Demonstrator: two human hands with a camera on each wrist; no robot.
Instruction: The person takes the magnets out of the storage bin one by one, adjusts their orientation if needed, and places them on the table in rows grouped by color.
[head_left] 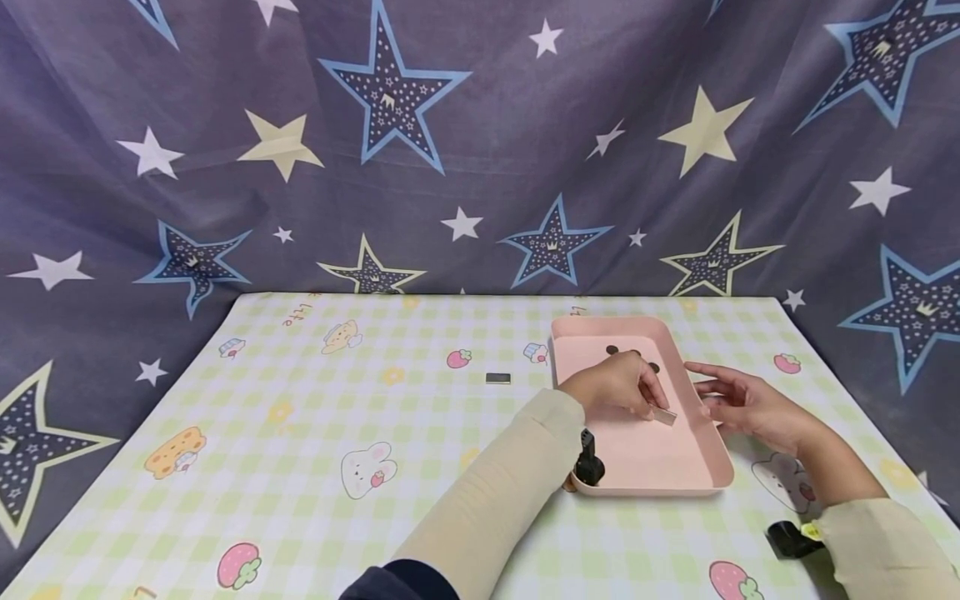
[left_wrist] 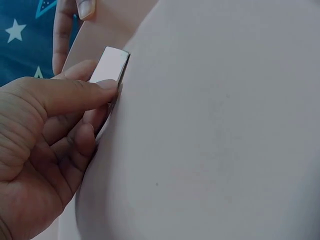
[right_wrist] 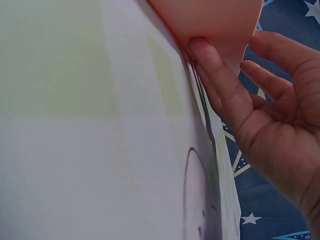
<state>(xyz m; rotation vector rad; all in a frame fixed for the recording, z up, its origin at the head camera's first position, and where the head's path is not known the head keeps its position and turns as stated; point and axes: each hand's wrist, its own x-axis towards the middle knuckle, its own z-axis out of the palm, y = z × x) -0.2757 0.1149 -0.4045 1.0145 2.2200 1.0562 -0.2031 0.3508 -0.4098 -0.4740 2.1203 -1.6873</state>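
My left hand reaches into the pink tray, thumb and fingers pinching a flat silver rectangular bar. In the left wrist view this bar has a shiny pale face and a dark edge, and the thumb lies across its lower part. At the tray's right outer wall is my right hand, its fingers spread. In the right wrist view a fingertip touches the pink wall near its bottom. Dark round discs lie toward the tray's far end, partly covered by my left hand.
On the checked tablecloth, left of the tray, lies a small dark rectangular piece with a light edge. Black wrist cameras hang below both wrists, the left one over the tray's near left corner. A starry curtain stands behind the table.
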